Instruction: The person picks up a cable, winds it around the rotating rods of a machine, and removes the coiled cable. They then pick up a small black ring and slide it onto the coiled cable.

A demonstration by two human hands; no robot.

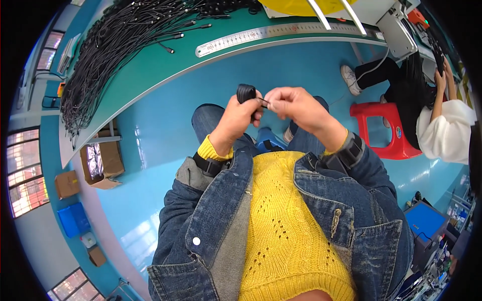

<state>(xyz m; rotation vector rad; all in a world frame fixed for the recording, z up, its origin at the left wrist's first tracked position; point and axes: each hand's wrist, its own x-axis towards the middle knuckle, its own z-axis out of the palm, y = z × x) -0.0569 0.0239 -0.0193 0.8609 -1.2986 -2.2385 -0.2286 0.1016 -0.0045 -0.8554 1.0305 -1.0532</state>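
A black cable (246, 92), wound into a compact bundle, is gripped in my left hand (234, 118) above my lap. Close beside it, my right hand (297, 106) is closed in a pinch on a thin black strand (263, 101) running from the bundle. Whether that strand is a tie or part of the cable cannot be told. The fingertips of both hands nearly meet, and parts of the bundle are hidden by the left fingers.
A large pile of black cables (108, 55) covers the left of the green table (186, 67). A steel ruler (251, 35) lies along its edge. At right, another person in a white sleeve (447, 131) works near a red stool (384, 131). Cardboard boxes (111, 159) stand at left.
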